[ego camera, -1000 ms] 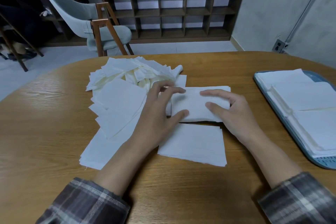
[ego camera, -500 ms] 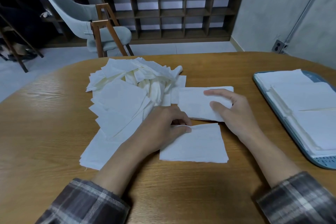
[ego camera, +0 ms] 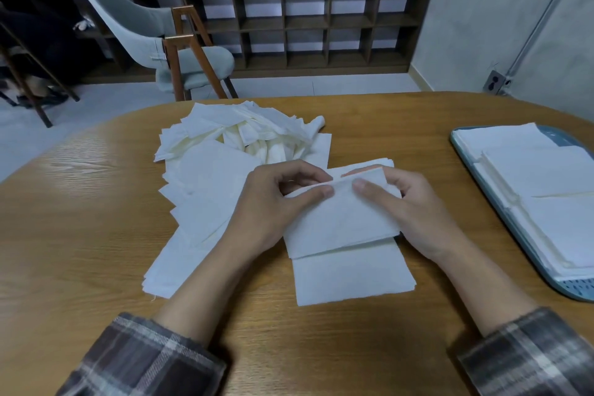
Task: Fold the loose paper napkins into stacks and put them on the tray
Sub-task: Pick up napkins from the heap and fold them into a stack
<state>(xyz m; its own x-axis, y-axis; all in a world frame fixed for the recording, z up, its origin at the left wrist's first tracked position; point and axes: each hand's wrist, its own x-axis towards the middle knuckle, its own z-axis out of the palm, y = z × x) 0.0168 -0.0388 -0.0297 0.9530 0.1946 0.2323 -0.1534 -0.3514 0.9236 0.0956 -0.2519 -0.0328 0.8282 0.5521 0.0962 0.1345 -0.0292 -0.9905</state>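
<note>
A white paper napkin (ego camera: 340, 222) is lifted at its far edge above the table centre. My left hand (ego camera: 273, 206) pinches that edge from the left, and my right hand (ego camera: 408, 206) pinches it from the right, thumbs on top. Under it lies a flat folded napkin (ego camera: 350, 273) on the wooden table (ego camera: 80, 235). A loose pile of white napkins (ego camera: 221, 164) spreads to the left and behind my hands. A blue-grey tray (ego camera: 482, 190) at the right edge carries stacks of folded napkins (ego camera: 553, 190).
A grey chair with wooden legs (ego camera: 180, 55) stands beyond the table's far edge. A dark cubby shelf (ego camera: 321, 19) with potted plants lines the back wall. The grey wall on the right has a socket (ego camera: 496, 82).
My left hand came back from the near napkin, and both hands picked up the far folded napkin and drew it toward me over the near one.
</note>
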